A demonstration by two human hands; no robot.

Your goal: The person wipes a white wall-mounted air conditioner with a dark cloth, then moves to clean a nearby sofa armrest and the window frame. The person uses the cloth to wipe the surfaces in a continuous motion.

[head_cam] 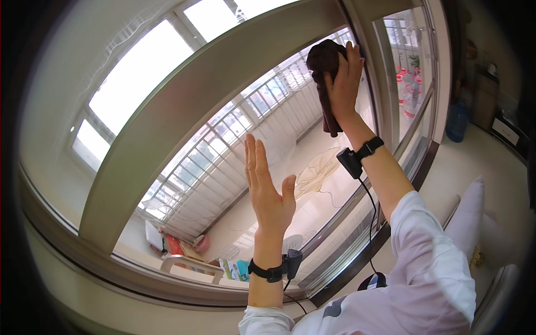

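Observation:
My right hand [345, 83] is raised at the upper right, holding a dark brown cloth [325, 63] against the glass pane of a framed door. The cloth is bunched at the top, and its tail hangs below my palm. My left hand [270, 197] is lower and nearer the middle, upright before the same glass pane [268, 138], fingers extended together and thumb apart, holding nothing. Whether its palm touches the glass I cannot tell. Each wrist wears a black strap with a small device and a cable. A pale door handle [192, 264] is below and left of my left hand.
Behind the glass are a white metal railing [197, 163], a pale wire coil [318, 169] and boxes near the lower left. At the right are a second glass door with plastic bottles behind it, a blue water jug [457, 121], a small cabinet [485, 98] and pale cushions [467, 209].

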